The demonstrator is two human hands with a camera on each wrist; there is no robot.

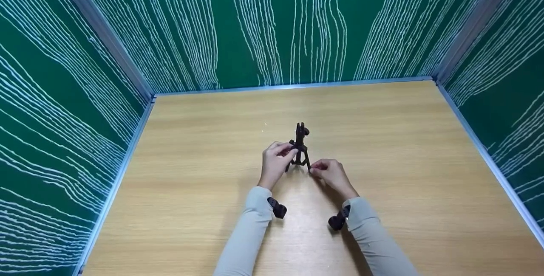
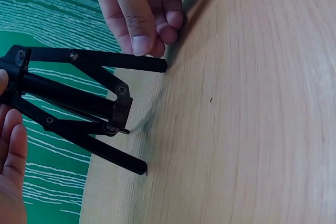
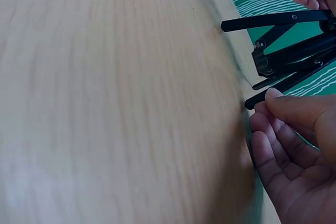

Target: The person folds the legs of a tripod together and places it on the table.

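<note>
A small black tripod (image 1: 299,143) stands upright on the wooden table with its legs partly spread. My left hand (image 1: 274,163) grips it at the upper body, thumb and fingers around the part above the leg joints. With thumb and fingertips, my right hand (image 1: 335,176) pinches the lower end of the right leg, close over the tabletop. Hinged braces join the legs to the centre column (image 2: 68,94) in the left wrist view. The right wrist view shows the other leg (image 3: 262,21) with its tip down at the wood.
The light wooden table (image 1: 191,140) is bordered by green panels (image 1: 246,25) with white wavy lines at the back and both sides. Bluish-grey edging (image 1: 297,85) runs along the table's back. A small black camera (image 1: 277,208) sits on the left wrist, another (image 1: 338,220) on the right.
</note>
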